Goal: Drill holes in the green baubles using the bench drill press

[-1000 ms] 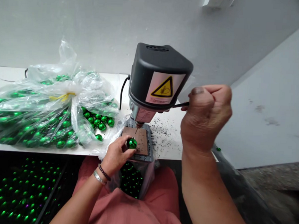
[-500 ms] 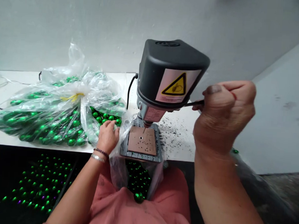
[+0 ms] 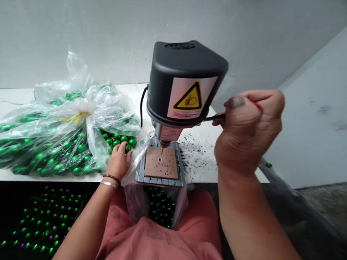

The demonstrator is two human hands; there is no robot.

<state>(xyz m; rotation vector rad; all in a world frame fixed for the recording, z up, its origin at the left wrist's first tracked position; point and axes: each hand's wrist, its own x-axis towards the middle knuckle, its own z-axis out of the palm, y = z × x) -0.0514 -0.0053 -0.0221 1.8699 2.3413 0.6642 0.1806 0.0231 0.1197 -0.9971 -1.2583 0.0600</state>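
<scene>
A small bench drill [image 3: 181, 84] with a black hood and a yellow warning label stands at the table's front edge. Its brown work plate [image 3: 161, 163] is bare, with a hole under the bit. My right hand [image 3: 246, 130] is closed in a fist round the drill's feed lever [image 3: 213, 117], beside the hood. My left hand [image 3: 118, 160] reaches into the open mouth of a clear plastic bag [image 3: 59, 132] full of shiny green balls; its fingers curl over the balls [image 3: 117, 139], and what they grip is hidden.
Black drilling dust [image 3: 198, 150] is scattered on the white table right of the drill. A clear bag of green balls [image 3: 157, 208] hangs below the plate over my lap. A dark crate with more green balls [image 3: 37, 223] sits low on the left. One stray ball [image 3: 268, 165] lies far right.
A second ago my left hand held a green ball on the work plate. The ball is gone from the plate and the hand has moved left into the bag.
</scene>
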